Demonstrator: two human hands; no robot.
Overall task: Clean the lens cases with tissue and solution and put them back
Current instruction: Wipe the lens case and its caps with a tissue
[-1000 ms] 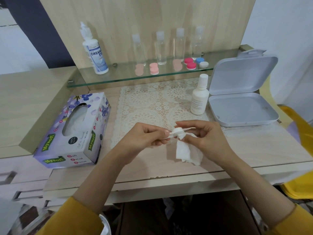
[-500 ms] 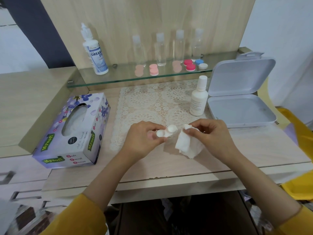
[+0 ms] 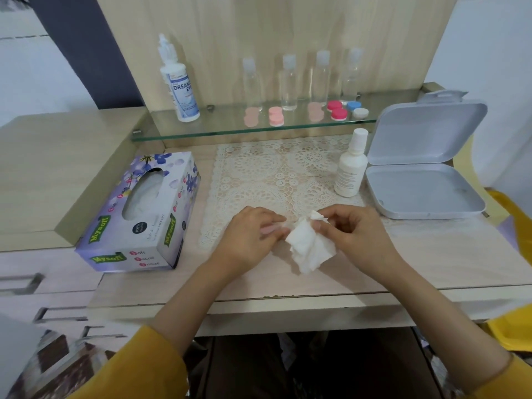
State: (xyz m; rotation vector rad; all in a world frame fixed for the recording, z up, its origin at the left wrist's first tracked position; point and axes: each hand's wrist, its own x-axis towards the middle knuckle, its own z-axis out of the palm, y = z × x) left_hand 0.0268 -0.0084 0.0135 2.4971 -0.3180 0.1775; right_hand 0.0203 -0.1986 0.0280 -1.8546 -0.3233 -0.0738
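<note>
Right grip: right hand (image 3: 357, 228) pinches the crumpled tissue (image 3: 309, 249), near centre, bunched for wiping.
Left grip: left hand (image 3: 250, 234) curled against the tissue; whether it holds anything, cannot tell.
Lens cases (image 3: 335, 110): far shelf (image 3: 224, 125), right part.
Solution bottle (image 3: 349, 168): right of the mat, likely kept within reach.

— What are the hands doing?

— The left hand (image 3: 253, 234) is curling its fingers, thumb and forefinger tips closing together toward the right hand (image 3: 355, 228). Whatever lies between them is hidden.

— And the right?

— It is pinching a crumpled tissue (image 3: 309, 249) between thumb and fingertips, knuckles up, the wad hanging below the fingers. Both forearms are angling inward, bare up to the yellow sleeves (image 3: 149, 367), fingertips nearly meeting.
</note>
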